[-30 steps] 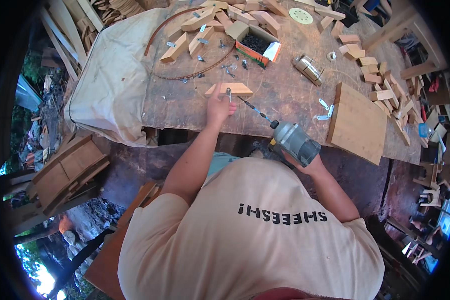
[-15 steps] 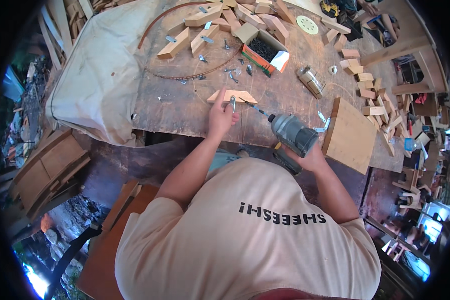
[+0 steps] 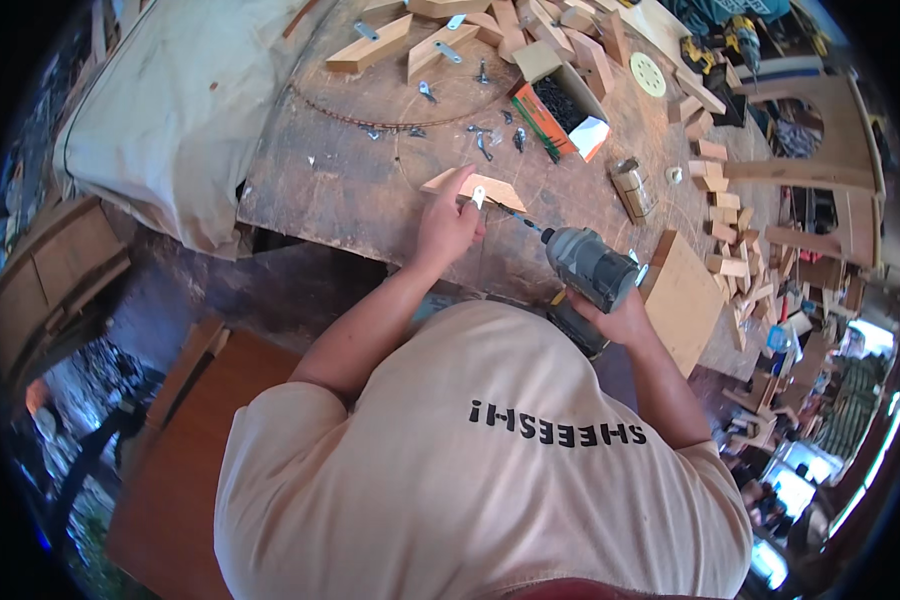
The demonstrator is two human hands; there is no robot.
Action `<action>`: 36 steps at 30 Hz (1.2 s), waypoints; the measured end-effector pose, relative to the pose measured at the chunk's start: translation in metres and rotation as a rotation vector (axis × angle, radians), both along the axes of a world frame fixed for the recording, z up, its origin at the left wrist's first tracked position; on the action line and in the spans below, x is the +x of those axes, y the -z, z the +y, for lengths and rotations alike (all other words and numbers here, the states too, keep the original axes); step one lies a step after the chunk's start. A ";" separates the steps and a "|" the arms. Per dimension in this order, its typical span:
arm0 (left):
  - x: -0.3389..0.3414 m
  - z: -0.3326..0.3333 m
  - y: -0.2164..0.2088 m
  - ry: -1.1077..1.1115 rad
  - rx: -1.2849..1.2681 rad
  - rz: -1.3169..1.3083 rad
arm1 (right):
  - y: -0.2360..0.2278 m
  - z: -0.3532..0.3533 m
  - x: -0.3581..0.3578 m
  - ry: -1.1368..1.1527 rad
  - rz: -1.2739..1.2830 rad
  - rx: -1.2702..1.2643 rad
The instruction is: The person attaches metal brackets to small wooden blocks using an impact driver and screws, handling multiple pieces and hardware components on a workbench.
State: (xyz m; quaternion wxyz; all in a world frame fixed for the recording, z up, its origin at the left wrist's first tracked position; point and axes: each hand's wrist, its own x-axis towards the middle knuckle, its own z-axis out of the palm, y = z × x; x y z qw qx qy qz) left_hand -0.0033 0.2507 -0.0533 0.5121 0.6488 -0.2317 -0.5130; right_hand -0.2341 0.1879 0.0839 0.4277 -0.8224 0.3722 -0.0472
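One head view, and it's swung round a fair bit

So I'm watching this from far off and the head view is all I've got. Compared with a second ago, the bench [image 3: 340,205] sits at more of a slant, so pretty much everything looks shifted. The block [image 3: 502,192] hasn't been let go, though: it lies near the front of the bench, and the left hand [image 3: 445,230] looks to be pinching its left part, index finger laid over the wood. A small metal plate [image 3: 479,196] sits against it, right beside that hand. My right hand [image 3: 613,318] is wrapped round the drill [image 3: 588,265], whose body is now a bit closer in. The bit [image 3: 526,222] points at the block's near side, right of the plate; can't tell if the tip touches. I'd read that as steadied and about lined up. Farther back there's an open box [image 3: 542,122] of dark screws [image 3: 568,100], I think, plus spare blocks [image 3: 372,45].
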 end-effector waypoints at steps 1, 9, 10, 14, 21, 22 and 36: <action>0.001 -0.001 -0.003 0.003 0.001 -0.018 | 0.003 -0.004 -0.001 0.024 0.017 0.049; -0.003 0.000 -0.007 -0.033 0.030 -0.017 | 0.009 -0.032 -0.004 -0.132 0.118 -0.077; -0.003 0.000 -0.007 -0.042 0.034 -0.019 | 0.006 -0.034 -0.001 -0.125 0.097 -0.033; -0.005 -0.001 -0.006 -0.046 0.026 -0.050 | -0.001 -0.043 0.010 -0.165 0.137 -0.069; -0.006 0.000 -0.004 -0.060 0.003 -0.071 | -0.008 -0.049 0.020 -0.203 0.131 -0.040; -0.005 -0.001 -0.005 -0.057 0.021 -0.070 | -0.009 -0.050 0.021 -0.211 0.132 -0.043; -0.006 0.002 -0.001 -0.060 -0.046 -0.093 | -0.014 -0.050 0.029 -0.204 0.124 -0.003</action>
